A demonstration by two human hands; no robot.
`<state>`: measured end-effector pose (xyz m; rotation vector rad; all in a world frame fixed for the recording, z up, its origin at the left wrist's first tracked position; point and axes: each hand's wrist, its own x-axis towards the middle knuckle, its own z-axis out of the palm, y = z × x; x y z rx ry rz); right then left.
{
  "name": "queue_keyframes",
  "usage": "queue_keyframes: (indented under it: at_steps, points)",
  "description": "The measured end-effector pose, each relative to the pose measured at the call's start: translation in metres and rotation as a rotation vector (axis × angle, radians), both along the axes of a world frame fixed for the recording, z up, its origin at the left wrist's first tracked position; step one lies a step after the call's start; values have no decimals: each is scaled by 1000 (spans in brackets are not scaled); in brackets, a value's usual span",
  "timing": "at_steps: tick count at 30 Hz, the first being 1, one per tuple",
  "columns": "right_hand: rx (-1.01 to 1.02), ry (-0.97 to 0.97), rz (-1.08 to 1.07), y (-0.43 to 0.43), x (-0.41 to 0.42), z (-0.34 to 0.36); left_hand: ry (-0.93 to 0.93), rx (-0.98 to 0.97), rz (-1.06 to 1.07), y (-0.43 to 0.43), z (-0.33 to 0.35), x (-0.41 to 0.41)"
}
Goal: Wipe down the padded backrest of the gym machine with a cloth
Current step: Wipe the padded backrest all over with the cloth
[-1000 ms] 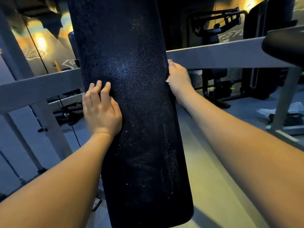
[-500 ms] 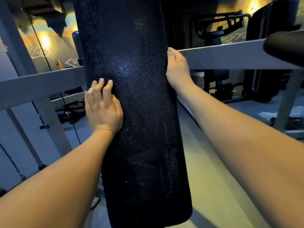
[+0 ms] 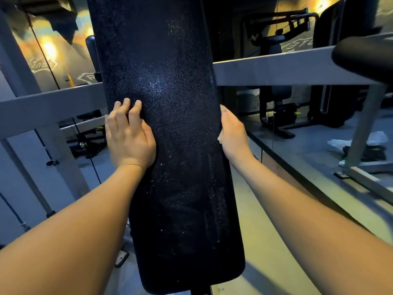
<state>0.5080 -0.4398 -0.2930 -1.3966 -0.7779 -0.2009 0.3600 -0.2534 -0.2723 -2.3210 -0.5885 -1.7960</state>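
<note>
The black backrest (image 3: 174, 199) stands upright in the middle. The left hand (image 3: 129, 137) lies flat on its left side, fingers (image 3: 124, 113) straight and together. The right hand (image 3: 232, 133) sits against its right edge, fingers hidden behind it, so I cannot tell their state. A grey bar (image 3: 276, 71) crosses behind.

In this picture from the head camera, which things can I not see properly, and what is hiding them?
All in the head view:
- Right hand: fingers hidden behind the backrest edge; a cloth there cannot be confirmed.
- Backrest top: cut off by the upper frame edge.
- Left hand: lies flat, covering whatever is under its palm.
- Pale item on the floor: too dim to identify.
</note>
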Motion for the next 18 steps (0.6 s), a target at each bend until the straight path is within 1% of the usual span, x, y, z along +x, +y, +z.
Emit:
queue_keyframes:
  at_steps: [2, 5, 7, 9, 11, 13, 14, 18]
  points:
    - [-37, -13, 30, 1, 3, 10, -1, -2, 0, 0, 0, 0]
    - [-4, -25, -49, 18, 23, 56, -6, 10, -3, 0, 0, 0]
    - [-29, 4, -59, 22, 30, 64, -13, 17, -5, 1, 0, 0]
    - [-78, -23, -89, 17, 22, 41, -5, 9, -2, 2, 0, 0]
    - [-114, -24, -116, 3, 2, -3, -3, 4, 9, 1, -1, 1]
    - [-106, 18, -94, -7, -17, -34, -5, 12, 9, 1, -1, 1]
    - [-88, 2, -89, -9, -20, -34, -5, 10, 9, 2, -1, 1]
    - [-22, -80, -157, 3, -12, 33, -3, 0, 8, 1, -1, 1]
